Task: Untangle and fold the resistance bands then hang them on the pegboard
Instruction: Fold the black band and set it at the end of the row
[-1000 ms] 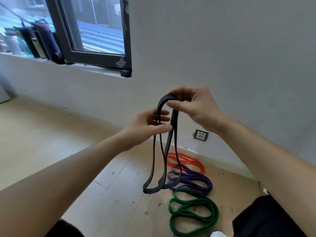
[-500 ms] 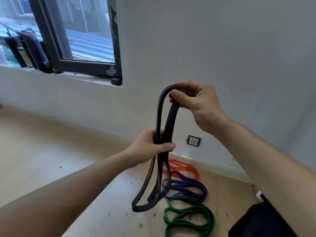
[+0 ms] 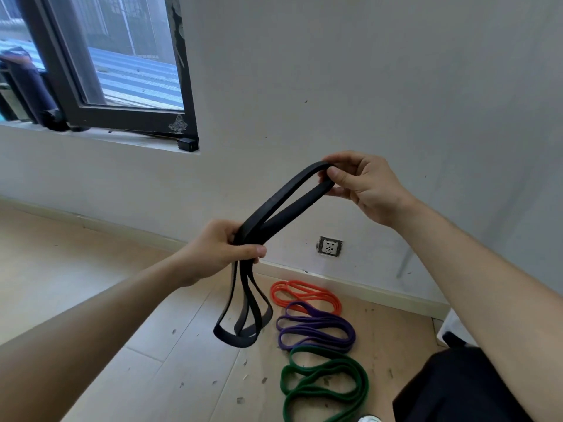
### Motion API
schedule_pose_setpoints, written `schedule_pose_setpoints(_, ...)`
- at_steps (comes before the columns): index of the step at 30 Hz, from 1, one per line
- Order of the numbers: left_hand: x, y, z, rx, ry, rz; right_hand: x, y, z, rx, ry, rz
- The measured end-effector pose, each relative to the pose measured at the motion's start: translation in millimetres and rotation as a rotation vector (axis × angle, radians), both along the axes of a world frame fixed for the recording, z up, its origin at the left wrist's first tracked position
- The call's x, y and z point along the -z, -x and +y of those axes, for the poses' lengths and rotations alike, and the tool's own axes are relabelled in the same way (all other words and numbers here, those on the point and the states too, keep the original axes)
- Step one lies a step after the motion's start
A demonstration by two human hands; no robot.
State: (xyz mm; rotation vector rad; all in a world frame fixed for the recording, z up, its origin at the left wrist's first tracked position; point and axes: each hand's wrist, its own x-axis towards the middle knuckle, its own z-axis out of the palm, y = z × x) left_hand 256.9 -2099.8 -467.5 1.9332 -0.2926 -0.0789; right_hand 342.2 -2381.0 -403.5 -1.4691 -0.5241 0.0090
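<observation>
The black band [image 3: 283, 205] looks like matt rubber, smooth, with a faint dull sheen along its upper edge near the right grip [image 3: 362, 185]. Below the left grip [image 3: 227, 249] its hanging loops show the same flat, unglossy finish. On the floor [image 3: 91, 269] below the right grip lie the orange band [image 3: 304, 295], the purple band [image 3: 316, 330] and the green band [image 3: 323, 385], all matt and rubbery; the green one looks slightly grainy. The floor is pale wood-look board, smooth, flecked with bits of debris. The wall [image 3: 396, 71] behind the grips is matt painted plaster with small marks. The window frame [image 3: 182, 71] is dark and semi-gloss, its coating peeling at one edge.
</observation>
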Motion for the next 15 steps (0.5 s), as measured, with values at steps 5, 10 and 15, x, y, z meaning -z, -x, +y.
schedule_pose_setpoints(5, -10, 1, 12, -0.058, 0.106, -0.026, 23, -9, -17, -0.066, 0.177, 0.145)
schedule_pose_setpoints(10, -14, 3, 17, -0.056, 0.044, -0.067, 49, -9, -14, -0.171, 0.577, 0.176)
schedule_pose_setpoints(15, -19, 8, 16, 0.011, -0.104, -0.146, 46, 7, 9, -0.263, 1.068, 0.047)
